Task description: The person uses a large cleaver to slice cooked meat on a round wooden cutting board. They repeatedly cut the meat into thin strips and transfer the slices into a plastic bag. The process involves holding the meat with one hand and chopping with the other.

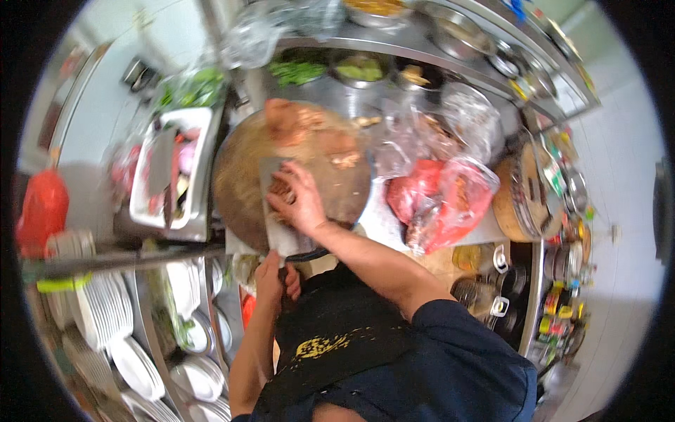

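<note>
My left hand (273, 281) grips the dark handle of a cleaver (299, 244) at the near edge of the round wooden chopping board (239, 169). The broad blade lies flat over the board, pointing away from me. On the blade sits a small heap of brown chopped meat (283, 188). My right hand (302, 200) curls its fingers over this meat, partly hiding it. Farther back on the board lie a reddish-brown piece of meat (281, 121) and paler cut bits (344, 160). They are somewhat blurred.
Left of the board stands a white tray (204, 155) with another blade (164, 158) across it. Red and clear plastic bags (460, 200) lie to the right, near a wooden tub (510, 190). Behind are bowls of greens (358, 68) under a metal shelf (394, 49). Stacked plates (105, 309) fill the lower left.
</note>
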A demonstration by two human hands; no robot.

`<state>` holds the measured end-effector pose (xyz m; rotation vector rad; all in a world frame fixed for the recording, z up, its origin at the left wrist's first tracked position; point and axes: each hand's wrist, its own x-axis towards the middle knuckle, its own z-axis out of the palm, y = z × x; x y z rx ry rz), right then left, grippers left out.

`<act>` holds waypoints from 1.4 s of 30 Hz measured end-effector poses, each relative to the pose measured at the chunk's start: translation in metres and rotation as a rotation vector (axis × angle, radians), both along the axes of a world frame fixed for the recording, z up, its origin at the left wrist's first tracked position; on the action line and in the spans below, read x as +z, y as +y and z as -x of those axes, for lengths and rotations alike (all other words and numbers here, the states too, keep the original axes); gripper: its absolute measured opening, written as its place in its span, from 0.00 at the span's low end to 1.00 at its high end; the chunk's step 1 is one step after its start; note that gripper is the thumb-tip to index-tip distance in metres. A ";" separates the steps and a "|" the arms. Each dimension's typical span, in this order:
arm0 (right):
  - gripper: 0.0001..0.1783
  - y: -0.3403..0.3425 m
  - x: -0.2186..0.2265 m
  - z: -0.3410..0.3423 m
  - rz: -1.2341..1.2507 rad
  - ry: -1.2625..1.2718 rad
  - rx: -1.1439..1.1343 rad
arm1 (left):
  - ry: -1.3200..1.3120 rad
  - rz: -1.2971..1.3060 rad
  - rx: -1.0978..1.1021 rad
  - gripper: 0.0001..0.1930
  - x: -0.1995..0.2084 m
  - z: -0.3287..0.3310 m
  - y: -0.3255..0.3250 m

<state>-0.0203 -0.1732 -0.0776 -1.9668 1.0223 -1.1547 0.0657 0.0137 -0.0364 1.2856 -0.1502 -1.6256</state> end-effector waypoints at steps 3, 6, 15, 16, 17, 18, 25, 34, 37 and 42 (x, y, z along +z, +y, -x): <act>0.25 -0.004 0.036 0.029 -0.025 -0.091 -0.099 | -0.034 0.101 -0.076 0.23 0.033 0.015 -0.010; 0.23 -0.025 0.066 0.076 0.093 -0.173 -0.201 | -0.097 0.135 -0.204 0.20 0.064 0.043 -0.039; 0.22 -0.137 0.053 0.259 -0.139 0.003 -0.401 | 0.088 0.103 -0.460 0.17 0.111 0.181 -0.186; 0.24 -0.159 0.050 0.279 -0.221 -0.012 -0.360 | 0.160 0.057 -0.452 0.16 0.113 0.196 -0.206; 0.25 -0.181 0.048 0.301 -0.303 -0.024 -0.327 | 0.270 0.053 -0.468 0.16 0.113 0.211 -0.225; 0.26 -0.203 0.049 0.318 -0.330 -0.012 -0.282 | 0.331 0.072 -0.497 0.16 0.100 0.222 -0.244; 0.22 -0.314 -0.044 0.449 -0.638 0.395 -0.269 | 0.504 -0.143 -0.448 0.10 0.052 0.246 -0.297; 0.14 -0.231 -0.062 0.456 -0.501 0.535 -0.215 | 0.543 -0.055 -0.435 0.12 0.046 0.177 -0.244; 0.14 -0.216 -0.044 0.445 -0.464 0.689 -0.084 | 0.497 0.001 -0.405 0.11 0.054 0.171 -0.242; 0.16 -0.196 0.044 0.387 -0.121 0.164 -0.207 | 0.222 -0.001 -0.434 0.12 0.074 0.201 -0.261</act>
